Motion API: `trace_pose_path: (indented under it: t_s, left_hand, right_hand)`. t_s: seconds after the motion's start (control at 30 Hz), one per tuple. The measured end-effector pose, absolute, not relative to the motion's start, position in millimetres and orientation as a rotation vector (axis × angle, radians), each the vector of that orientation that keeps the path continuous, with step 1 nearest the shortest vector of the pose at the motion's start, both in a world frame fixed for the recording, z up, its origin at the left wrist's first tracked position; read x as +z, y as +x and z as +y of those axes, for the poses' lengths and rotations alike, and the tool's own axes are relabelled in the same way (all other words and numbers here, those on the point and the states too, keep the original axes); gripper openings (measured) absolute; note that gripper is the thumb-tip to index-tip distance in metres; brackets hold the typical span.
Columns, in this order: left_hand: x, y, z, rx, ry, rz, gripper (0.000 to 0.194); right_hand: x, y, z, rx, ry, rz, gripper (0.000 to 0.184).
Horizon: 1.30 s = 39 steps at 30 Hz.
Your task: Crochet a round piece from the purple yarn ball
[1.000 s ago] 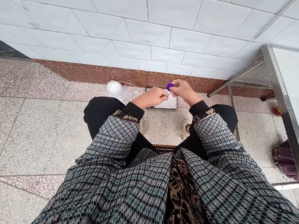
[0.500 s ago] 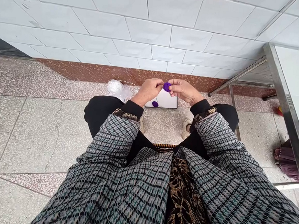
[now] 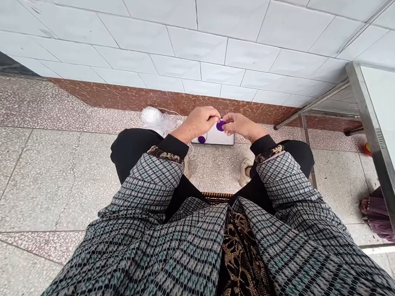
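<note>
Between the thumb and fingers of my right hand [image 3: 241, 126] is a small round purple yarn piece [image 3: 220, 125], wound like a little ball. My left hand [image 3: 199, 122] is closed in a pinch just left of it, fingertips close to its edge. What those fingertips grip is too small to make out. Below my left hand, a second purple yarn piece [image 3: 201, 139] lies on a white board [image 3: 220, 139] with a dark edge. A thin dark strand rises from that piece toward my left hand.
A white ball of cord [image 3: 151, 116] in clear plastic lies on the floor left of the board, loose cord trailing around it. A metal-framed table [image 3: 384, 134] stands at the right, with a dark purple cloth item [image 3: 378, 215] beneath it. A tiled wall [image 3: 198, 44] rises ahead.
Both hands and the held purple yarn piece have lowered slightly. My left fingertips have shifted a little right, close to the piece's upper left edge.
</note>
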<state>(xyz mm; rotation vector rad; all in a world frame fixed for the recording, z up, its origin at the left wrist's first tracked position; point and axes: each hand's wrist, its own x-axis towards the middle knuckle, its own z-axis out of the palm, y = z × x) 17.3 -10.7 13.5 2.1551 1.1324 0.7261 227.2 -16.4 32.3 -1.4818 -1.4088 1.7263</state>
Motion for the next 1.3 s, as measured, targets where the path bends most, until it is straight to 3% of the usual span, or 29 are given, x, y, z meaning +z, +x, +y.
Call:
trace_pose_path:
  t_s: [0.13, 0.3, 0.5, 0.63, 0.77, 0.9, 1.1, 1.3]
  left_hand:
    - [10.6, 17.8, -6.1, 0.769, 2.046, 1.355, 0.022]
    - [10.5, 30.3, -15.2, 0.519, 1.987, 1.241, 0.022]
    - [16.3, 32.4, -23.8, 0.365, 2.090, 0.942, 0.022]
    - [15.3, 28.2, -20.1, 0.490, 2.123, 0.949, 0.021]
    - [11.3, 21.8, -10.9, 0.748, 2.111, 1.160, 0.020]
    - [8.3, 19.9, -6.9, 0.769, 2.065, 1.295, 0.020]
    - [11.2, 30.8, -19.2, 0.498, 2.082, 1.085, 0.021]
    - [14.6, 27.4, -20.6, 0.496, 2.166, 0.926, 0.020]
  right_hand:
    - [36.7, 229.4, -19.0, 1.890, -1.210, -1.336, 0.025]
    - [28.5, 228.7, -12.6, 1.771, -1.064, -1.109, 0.024]
    - [17.3, 224.4, -8.3, 1.516, -1.298, -1.067, 0.032]
    - [18.7, 224.4, -10.4, 1.355, -1.530, -1.228, 0.036]
    - [30.4, 228.4, -18.1, 1.659, -1.509, -1.466, 0.029]
    - [43.0, 230.8, -21.7, 1.910, -1.261, -1.352, 0.025]
    - [48.6, 228.5, -16.3, 1.711, -1.253, -0.958, 0.021]
    - [39.4, 224.9, -16.2, 1.549, -1.499, -1.163, 0.032]
